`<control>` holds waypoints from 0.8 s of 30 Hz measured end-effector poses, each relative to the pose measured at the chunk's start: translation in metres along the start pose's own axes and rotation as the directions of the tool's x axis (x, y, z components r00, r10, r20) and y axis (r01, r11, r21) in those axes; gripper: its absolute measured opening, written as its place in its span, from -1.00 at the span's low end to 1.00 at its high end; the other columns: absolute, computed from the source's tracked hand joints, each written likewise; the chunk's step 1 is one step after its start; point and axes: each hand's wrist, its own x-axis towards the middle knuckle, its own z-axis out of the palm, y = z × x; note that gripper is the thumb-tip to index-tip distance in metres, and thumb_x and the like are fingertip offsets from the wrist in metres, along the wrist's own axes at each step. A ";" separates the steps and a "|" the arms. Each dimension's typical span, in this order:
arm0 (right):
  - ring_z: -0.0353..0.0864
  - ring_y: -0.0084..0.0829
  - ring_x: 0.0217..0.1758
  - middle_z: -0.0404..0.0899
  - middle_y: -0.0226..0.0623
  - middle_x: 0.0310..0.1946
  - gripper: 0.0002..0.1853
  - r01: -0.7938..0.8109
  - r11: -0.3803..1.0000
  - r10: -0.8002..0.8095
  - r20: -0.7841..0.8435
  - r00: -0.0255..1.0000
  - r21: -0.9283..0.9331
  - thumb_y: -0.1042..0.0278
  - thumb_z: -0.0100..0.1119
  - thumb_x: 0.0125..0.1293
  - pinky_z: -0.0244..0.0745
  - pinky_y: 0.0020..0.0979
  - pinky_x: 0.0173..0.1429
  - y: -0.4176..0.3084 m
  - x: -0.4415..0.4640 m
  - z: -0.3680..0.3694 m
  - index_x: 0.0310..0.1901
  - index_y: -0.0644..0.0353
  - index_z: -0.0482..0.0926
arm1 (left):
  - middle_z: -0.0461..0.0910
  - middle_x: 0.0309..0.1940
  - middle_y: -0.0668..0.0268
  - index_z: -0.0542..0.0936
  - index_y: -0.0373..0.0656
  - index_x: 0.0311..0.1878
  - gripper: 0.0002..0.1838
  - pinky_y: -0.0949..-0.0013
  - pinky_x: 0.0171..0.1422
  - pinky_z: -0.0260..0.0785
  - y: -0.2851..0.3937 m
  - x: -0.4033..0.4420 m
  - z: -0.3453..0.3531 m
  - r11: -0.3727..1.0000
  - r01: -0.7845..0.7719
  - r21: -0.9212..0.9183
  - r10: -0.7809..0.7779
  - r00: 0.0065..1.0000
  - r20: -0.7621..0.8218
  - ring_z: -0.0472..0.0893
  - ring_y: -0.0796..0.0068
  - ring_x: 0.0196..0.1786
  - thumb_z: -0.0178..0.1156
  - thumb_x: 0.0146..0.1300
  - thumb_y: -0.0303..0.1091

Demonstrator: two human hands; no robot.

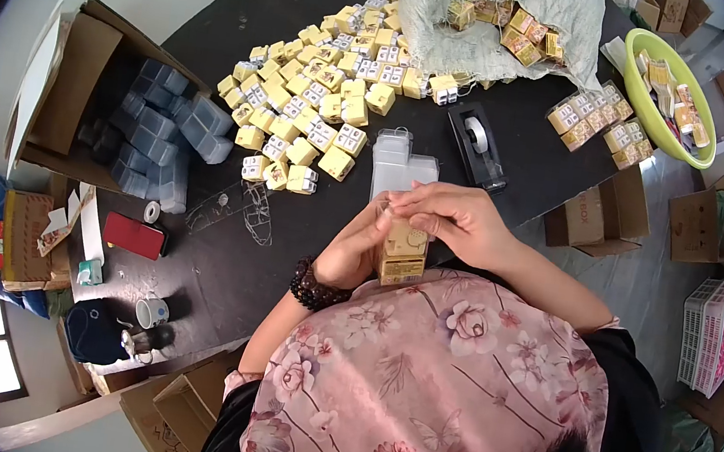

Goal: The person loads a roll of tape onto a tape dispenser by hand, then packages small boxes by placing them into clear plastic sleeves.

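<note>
A small yellow box [404,252] sits between the two hands, at the desk [212,284] edge nearest the person's floral garment [441,392]. The left hand [348,250] has its fingers and thumb clamped on the box's left side, toward its far end. The right hand [470,226] comes over from the other side, its fingers lying close together and bent across that far end, the tips near the left thumb; whether they press or only rest there I cannot tell.

The long axis of the box runs from beneath the fingers toward the person's body. Its far end is covered by the fingers; the near end, printed with dark lettering, sticks out below them, pointing at the garment.

Just beyond the fingertips lies a stepped clear plastic case [402,163], with a black tape dispenser [479,145] to its right. Farther out, left of the fingers, spreads a heap of small yellow boxes [315,96]; a pale sack [429,29] lies well beyond the fingers.
</note>
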 end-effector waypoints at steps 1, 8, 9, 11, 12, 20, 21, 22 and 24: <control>0.57 -0.20 0.19 0.59 -0.19 0.10 -0.80 0.096 0.995 -0.096 0.000 0.995 -0.016 0.48 0.15 0.35 0.33 -0.22 0.39 0.007 -0.006 0.003 -0.05 0.29 0.66 | 0.40 0.16 0.21 0.17 -0.23 0.35 -0.42 0.29 0.31 0.31 0.000 0.002 0.003 0.995 0.062 -0.084 -0.066 0.996 -0.056 0.44 0.39 0.22 0.04 0.38 -0.15; 0.46 -0.51 -0.23 0.44 -0.30 -0.23 -0.87 -0.372 0.900 0.104 -0.717 0.689 -0.227 0.43 0.19 0.33 0.40 -0.48 -0.11 0.050 -0.046 -0.032 -0.14 0.24 0.63 | 0.59 -0.02 0.10 0.28 -0.19 0.37 -0.45 0.25 0.08 0.49 -0.022 0.051 0.000 0.978 0.208 -0.011 -0.209 0.977 -0.043 0.63 0.29 -0.02 -0.18 0.46 -0.03; 0.48 -0.47 -0.26 0.44 -0.28 -0.27 -0.85 -0.449 0.867 0.191 -0.690 0.698 -0.215 0.38 0.24 0.29 0.42 -0.46 -0.16 0.068 -0.054 -0.044 -0.16 0.24 0.63 | 0.60 -0.06 0.10 0.28 -0.19 0.37 -0.43 0.25 0.05 0.50 -0.026 0.062 0.001 0.968 0.251 -0.029 -0.252 0.967 -0.043 0.64 0.28 -0.06 -0.18 0.46 -0.01; 0.50 -0.53 -0.27 0.49 -0.35 -0.31 -0.81 -0.592 0.787 0.408 -0.571 0.712 -0.175 0.28 0.29 0.25 0.39 -0.50 -0.25 0.084 -0.062 -0.066 -0.21 0.21 0.66 | 0.64 -0.14 0.10 0.25 -0.13 0.40 -0.40 0.23 -0.03 0.54 -0.040 0.087 -0.003 0.937 0.337 -0.091 -0.339 0.941 -0.007 0.67 0.22 -0.14 -0.20 0.46 0.07; 0.50 -0.53 -0.27 0.49 -0.35 -0.31 -0.81 -0.595 0.785 0.407 -0.580 0.705 -0.172 0.28 0.29 0.25 0.39 -0.50 -0.25 0.085 -0.061 -0.072 -0.21 0.21 0.66 | 0.64 -0.14 0.10 0.25 -0.13 0.40 -0.40 0.23 -0.03 0.54 -0.042 0.096 -0.001 0.935 0.343 -0.086 -0.344 0.939 0.002 0.67 0.22 -0.14 -0.20 0.46 0.07; 0.48 -0.68 -0.35 0.60 -0.51 -0.42 -0.88 -0.376 0.486 0.790 -0.213 0.575 0.789 0.29 0.30 0.25 0.33 -0.61 -0.31 0.079 -0.063 -0.083 -0.29 0.13 0.68 | 0.65 -0.15 0.10 0.20 0.01 0.44 -0.34 0.17 -0.12 0.57 -0.045 0.117 0.002 0.832 0.532 -0.156 -0.536 0.844 0.022 0.68 0.18 -0.15 -0.18 0.43 0.19; 0.48 -0.68 -0.35 0.60 -0.51 -0.42 -0.88 -0.376 0.485 0.792 -0.213 0.572 0.790 0.29 0.30 0.25 0.33 -0.61 -0.31 0.077 -0.067 -0.080 -0.29 0.13 0.68 | 0.65 -0.15 0.10 0.20 0.01 0.44 -0.35 0.16 -0.13 0.57 -0.045 0.117 0.004 0.836 0.524 -0.163 -0.528 0.849 0.022 0.68 0.18 -0.15 -0.19 0.43 0.19; 0.50 -0.67 -0.34 0.61 -0.48 -0.40 -0.88 -0.485 0.591 0.772 -0.278 0.572 0.644 0.30 0.29 0.25 0.35 -0.60 -0.31 0.075 -0.072 -0.075 -0.28 0.15 0.67 | 0.65 -0.15 0.10 0.20 0.01 0.44 -0.35 0.16 -0.13 0.57 -0.045 0.116 0.006 0.834 0.528 -0.162 -0.531 0.847 0.023 0.68 0.18 -0.15 -0.19 0.43 0.19; 0.53 -0.62 -0.33 0.62 -0.41 -0.36 -0.85 -0.614 0.701 0.713 -0.386 0.585 0.363 0.33 0.28 0.25 0.41 -0.55 -0.30 0.090 -0.084 -0.066 -0.25 0.24 0.63 | 0.64 -0.15 0.11 0.19 -0.02 0.44 -0.34 0.16 -0.12 0.57 -0.043 0.114 0.010 0.843 0.517 -0.149 -0.523 0.852 -0.008 0.68 0.18 -0.15 -0.19 0.44 0.18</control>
